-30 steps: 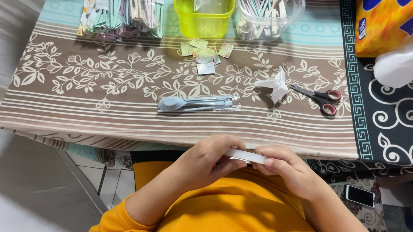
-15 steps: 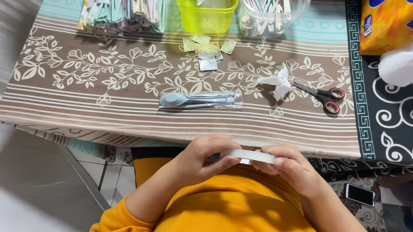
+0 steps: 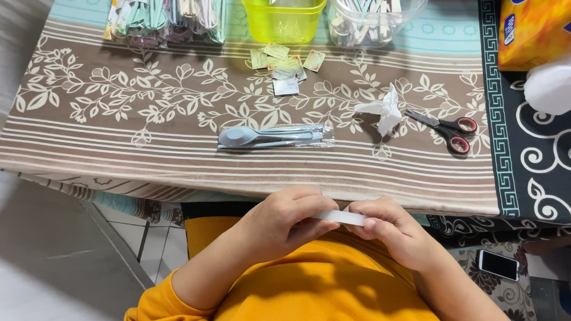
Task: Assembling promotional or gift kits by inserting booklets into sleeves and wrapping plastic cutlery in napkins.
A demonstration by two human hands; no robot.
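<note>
While the wrapped spoon set point(image 3: 275, 137) is lying far beyond them on the patterned tablecloth point(image 3: 104, 144), the left hand point(image 3: 282, 220) and right hand point(image 3: 395, 233) are both pinching a narrow white strip point(image 3: 342, 217) between them, near the orange-shirted body, with scissors point(image 3: 447, 128) and crumpled tissue point(image 3: 384, 108) resting farther right.

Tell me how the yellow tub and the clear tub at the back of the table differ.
The yellow tub is tinted yellow-green with square corners; the clear tub is colourless with rounded sides. The yellow tub holds only a crumpled clear wrapper, while the clear tub is packed with pale sticks. Both are see-through plastic, open on top, side by side at the table's far edge.
</note>
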